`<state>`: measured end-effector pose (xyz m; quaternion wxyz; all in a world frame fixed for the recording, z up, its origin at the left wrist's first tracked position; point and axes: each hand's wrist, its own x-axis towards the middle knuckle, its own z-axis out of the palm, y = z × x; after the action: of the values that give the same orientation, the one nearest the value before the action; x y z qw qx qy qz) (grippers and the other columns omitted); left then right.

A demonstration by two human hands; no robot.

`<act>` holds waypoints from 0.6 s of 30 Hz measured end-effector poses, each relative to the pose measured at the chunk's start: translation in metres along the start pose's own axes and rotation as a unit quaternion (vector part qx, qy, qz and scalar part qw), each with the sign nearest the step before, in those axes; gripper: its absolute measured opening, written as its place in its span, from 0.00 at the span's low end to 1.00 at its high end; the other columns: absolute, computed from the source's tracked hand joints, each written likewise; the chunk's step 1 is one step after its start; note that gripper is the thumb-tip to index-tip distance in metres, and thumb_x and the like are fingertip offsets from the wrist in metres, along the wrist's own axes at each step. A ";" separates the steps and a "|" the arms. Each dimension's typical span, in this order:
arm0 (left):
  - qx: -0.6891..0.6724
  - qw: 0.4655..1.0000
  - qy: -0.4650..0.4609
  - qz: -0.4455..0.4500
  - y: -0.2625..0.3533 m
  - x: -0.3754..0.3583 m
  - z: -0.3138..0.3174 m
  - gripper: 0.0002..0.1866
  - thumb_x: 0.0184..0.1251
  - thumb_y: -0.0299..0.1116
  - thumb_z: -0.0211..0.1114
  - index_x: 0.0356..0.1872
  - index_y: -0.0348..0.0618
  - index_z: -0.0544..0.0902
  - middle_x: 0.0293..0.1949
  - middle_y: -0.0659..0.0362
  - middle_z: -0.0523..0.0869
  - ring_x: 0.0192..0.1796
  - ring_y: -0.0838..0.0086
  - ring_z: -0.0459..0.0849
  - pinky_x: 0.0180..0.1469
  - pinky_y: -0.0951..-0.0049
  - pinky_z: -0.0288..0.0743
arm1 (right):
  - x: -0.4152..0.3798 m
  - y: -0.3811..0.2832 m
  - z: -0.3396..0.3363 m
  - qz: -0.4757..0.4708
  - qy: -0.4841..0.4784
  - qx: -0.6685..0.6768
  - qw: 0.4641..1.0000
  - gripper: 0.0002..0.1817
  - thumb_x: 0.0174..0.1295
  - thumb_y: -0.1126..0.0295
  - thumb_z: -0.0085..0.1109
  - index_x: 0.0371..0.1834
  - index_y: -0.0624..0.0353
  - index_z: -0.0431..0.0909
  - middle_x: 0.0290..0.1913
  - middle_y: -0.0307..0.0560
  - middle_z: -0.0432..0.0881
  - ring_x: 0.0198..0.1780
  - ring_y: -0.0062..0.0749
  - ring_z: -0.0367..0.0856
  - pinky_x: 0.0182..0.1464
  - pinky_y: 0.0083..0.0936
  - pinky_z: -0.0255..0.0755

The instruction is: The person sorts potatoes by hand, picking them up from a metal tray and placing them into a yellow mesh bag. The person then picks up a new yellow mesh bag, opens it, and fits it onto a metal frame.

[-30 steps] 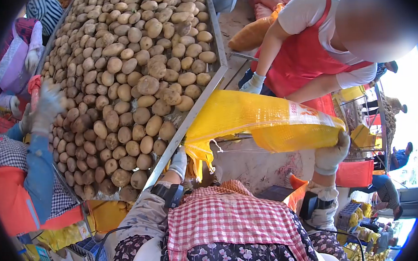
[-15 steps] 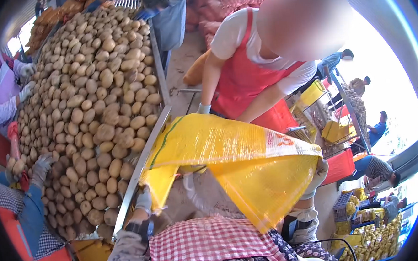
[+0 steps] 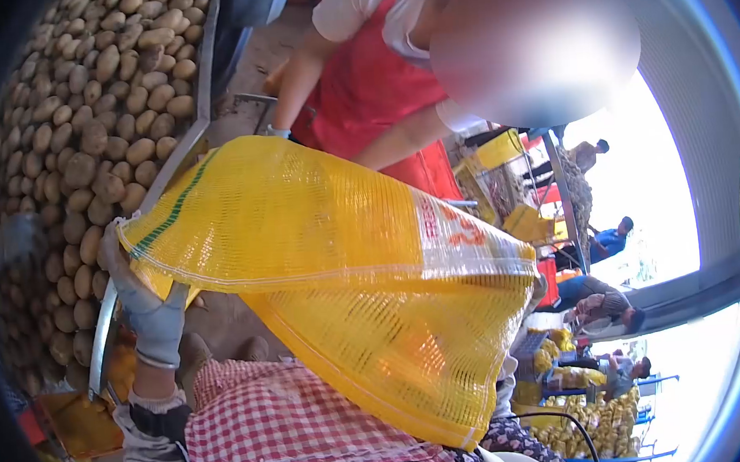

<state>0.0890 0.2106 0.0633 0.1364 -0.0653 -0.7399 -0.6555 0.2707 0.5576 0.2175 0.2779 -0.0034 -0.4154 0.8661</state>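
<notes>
A yellow mesh bag point(image 3: 301, 218) with a green stripe and a printed white panel is stretched across the view. My left hand point(image 3: 150, 308), in a pale glove, grips its left corner beside the potato table's edge. At the bag's right end is my right hand point(image 3: 533, 293), mostly hidden behind the mesh; only a little of the glove shows, and its fingers cannot be made out. The lower part of the bag hangs down over the checked apron point(image 3: 288, 422).
A metal-edged table point(image 3: 207, 55) heaped with potatoes point(image 3: 86, 164) stands at left. A co-worker in a red apron point(image 3: 361, 87) stands opposite, behind the bag. A blurred gloved hand point(image 3: 15, 240) is over the potatoes. People and filled yellow bags point(image 3: 602, 424) are at right.
The view has turned, and the potato table has shifted left. The yellow bag is now spread wider and flatter, its left corner further left with my left hand. The co-worker leans closer.
</notes>
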 end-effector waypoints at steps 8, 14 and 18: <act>0.076 0.989 -0.008 0.126 -0.059 0.051 -0.002 0.27 0.53 0.26 0.65 0.58 0.37 0.75 0.70 0.47 0.60 0.72 0.58 0.58 0.69 0.65 0.61 | 0.006 -0.010 0.010 0.085 -0.060 -0.012 0.995 0.31 0.60 0.52 0.56 0.56 0.69 0.73 0.55 0.59 0.78 0.53 0.43 0.80 0.56 0.41 0.74; -0.185 0.957 0.209 0.076 0.026 0.097 -0.103 0.18 0.67 0.31 0.57 0.55 0.35 0.76 0.56 0.51 0.79 0.57 0.63 0.78 0.60 0.66 0.73 | 0.046 0.028 0.021 0.218 -0.163 -0.068 0.960 0.30 0.60 0.56 0.59 0.57 0.71 0.72 0.55 0.56 0.79 0.53 0.38 0.80 0.56 0.36 0.74; -0.399 0.900 0.070 0.163 0.110 0.094 -0.181 0.24 0.70 0.40 0.56 0.60 0.31 0.72 0.58 0.46 0.77 0.58 0.62 0.79 0.59 0.61 0.76 | 0.080 0.073 0.063 0.211 -0.209 -0.157 0.942 0.23 0.62 0.65 0.59 0.56 0.70 0.73 0.51 0.48 0.81 0.50 0.29 0.80 0.55 0.27 0.73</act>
<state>0.0508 0.0382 0.2140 0.2551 -0.1875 -0.3845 -0.8671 0.1529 0.5149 0.2243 -0.0081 0.0466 -0.5846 0.8100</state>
